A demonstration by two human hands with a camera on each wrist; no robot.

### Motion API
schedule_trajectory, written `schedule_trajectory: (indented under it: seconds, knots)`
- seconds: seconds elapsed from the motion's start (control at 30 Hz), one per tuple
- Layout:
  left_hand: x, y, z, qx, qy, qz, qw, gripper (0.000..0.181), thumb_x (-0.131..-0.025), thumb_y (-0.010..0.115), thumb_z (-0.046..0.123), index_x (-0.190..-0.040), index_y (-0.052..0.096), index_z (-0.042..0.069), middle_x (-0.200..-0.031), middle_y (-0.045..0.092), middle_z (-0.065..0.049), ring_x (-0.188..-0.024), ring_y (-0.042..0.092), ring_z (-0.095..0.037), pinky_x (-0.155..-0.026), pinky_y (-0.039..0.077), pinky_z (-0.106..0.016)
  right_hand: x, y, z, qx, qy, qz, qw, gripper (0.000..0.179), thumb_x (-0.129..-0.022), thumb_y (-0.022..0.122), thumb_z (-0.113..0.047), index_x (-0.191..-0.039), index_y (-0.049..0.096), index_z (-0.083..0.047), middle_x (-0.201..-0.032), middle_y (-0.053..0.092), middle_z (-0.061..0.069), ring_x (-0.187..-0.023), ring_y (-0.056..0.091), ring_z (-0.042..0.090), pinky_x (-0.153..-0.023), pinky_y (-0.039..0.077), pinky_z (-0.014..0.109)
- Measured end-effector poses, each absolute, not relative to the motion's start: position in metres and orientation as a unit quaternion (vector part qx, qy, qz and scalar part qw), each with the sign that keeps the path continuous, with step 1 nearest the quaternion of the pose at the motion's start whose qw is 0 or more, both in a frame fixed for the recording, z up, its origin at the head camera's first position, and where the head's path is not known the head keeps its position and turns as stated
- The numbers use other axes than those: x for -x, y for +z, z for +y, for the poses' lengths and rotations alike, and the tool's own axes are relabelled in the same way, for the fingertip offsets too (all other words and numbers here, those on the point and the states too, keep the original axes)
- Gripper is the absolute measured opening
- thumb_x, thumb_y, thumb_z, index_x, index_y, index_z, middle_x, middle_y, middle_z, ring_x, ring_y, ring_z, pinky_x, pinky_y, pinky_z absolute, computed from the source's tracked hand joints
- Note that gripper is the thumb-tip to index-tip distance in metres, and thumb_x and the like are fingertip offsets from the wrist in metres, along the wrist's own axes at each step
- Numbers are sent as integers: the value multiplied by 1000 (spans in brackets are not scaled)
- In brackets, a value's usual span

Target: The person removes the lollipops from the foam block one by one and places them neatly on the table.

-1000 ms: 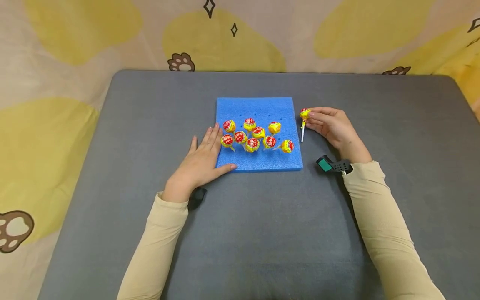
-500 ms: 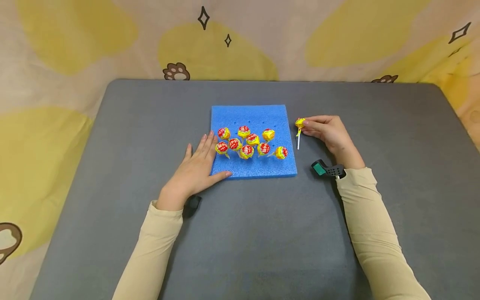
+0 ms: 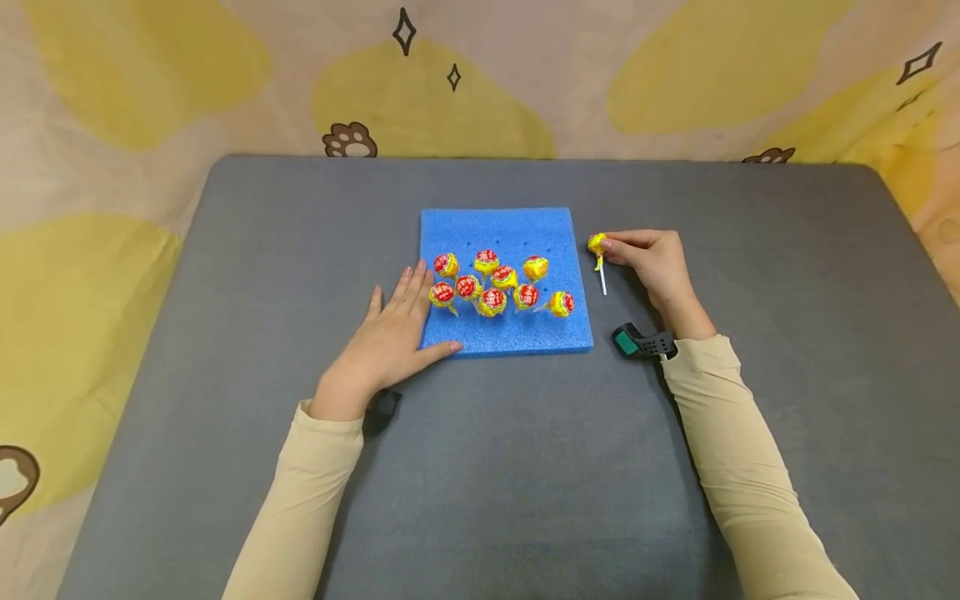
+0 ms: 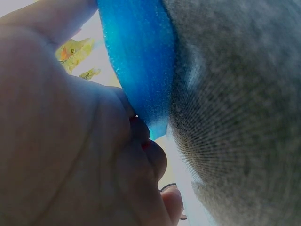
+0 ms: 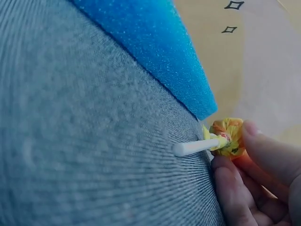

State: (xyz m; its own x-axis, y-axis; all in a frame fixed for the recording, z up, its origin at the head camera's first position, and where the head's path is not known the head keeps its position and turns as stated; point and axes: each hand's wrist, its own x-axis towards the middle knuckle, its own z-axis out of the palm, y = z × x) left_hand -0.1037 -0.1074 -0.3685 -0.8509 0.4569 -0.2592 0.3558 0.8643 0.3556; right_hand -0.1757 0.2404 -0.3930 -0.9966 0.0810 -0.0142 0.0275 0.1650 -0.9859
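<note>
A blue foam block (image 3: pixel 517 337) lies mid-table with several yellow-and-red wrapped lollipops (image 3: pixel 492 302) standing in it, their sticks down in the foam. Against its left side rests my left hand (image 3: pixel 386 333), fingers extended along the edge and thumb over the near left corner. Just right of the block, my right hand (image 3: pixel 652 262) pinches another lollipop (image 3: pixel 596 243) by its wrapped head between thumb and fingers. In the right wrist view the white stick (image 5: pixel 195 147) of that lollipop points away from the fingers, beside the foam corner (image 5: pixel 202 106).
Small holes (image 3: pixel 497 242) show in the back part of the foam. A grey cloth-covered table (image 3: pixel 495 483) spreads around the block. A black wrist strap (image 3: pixel 643 342) sits at the right wrist. Behind the table hangs a yellow-and-cream patterned cloth (image 3: pixel 570 75).
The head view has shifted, so the whole scene sits lower and slightly left. The right hand still pinches its lollipop, whose stick now slants slightly rightward. The left hand stays on the foam.
</note>
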Motion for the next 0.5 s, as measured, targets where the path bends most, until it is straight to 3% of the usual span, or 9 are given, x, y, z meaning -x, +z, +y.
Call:
schedule_trajectory:
  seconds: [0.5]
  knots:
    - [105, -369, -108, -216, 146, 951, 166, 98, -88, 53, 56, -150, 1, 1, -157, -8, -13, -143, -9, -26, -110, -1, -56, 173, -389, 241, 57, 646, -761, 29, 28, -77, 76, -2, -98, 67, 15, -78, 70, 1, -68, 67, 6, -63, 53, 18]
